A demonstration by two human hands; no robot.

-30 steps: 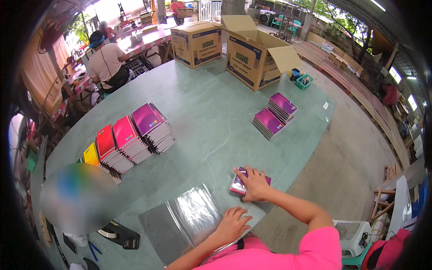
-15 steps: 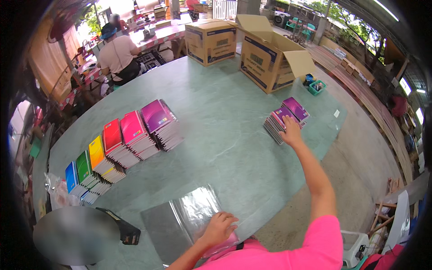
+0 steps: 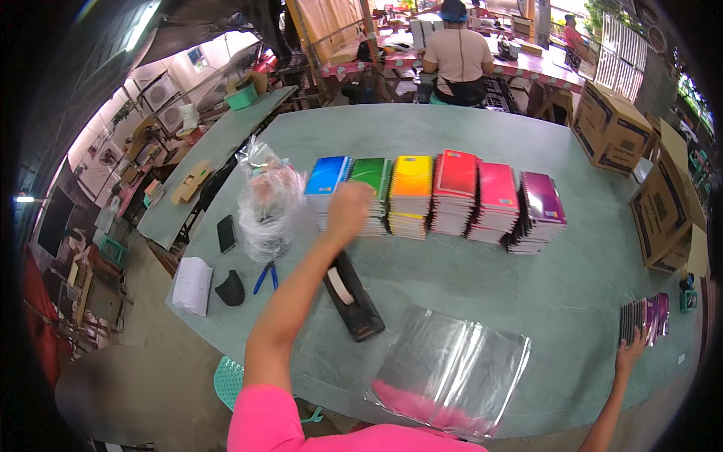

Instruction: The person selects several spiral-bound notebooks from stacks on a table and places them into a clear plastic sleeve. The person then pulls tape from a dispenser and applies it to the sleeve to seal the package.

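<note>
One tape dispenser [image 3: 360,315] lies between the plastic film [image 3: 463,358] and notebook stacks [image 3: 456,181].

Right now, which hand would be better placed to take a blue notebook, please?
Probably the left hand: it is close by the blue notebooks, while the right hand is at the purple packs on the table's right side.

Lighting: bright daylight, strongest to my eye at upper right, with foliage [image 3: 695,104] partly washed out; one lit tube light [image 3: 142,27], upper left. Glare: white streaks across the clear plastic sheet [image 3: 456,369], lower centre. Shadow: one, soft-edged, on the worktop [image 3: 452,279], lower right. Blur: left hand [image 3: 350,212] softened; round patch [image 3: 124,395], lower left, unreadable to me. Distortion: fisheye, worktop edges bowed, corners black.
</note>
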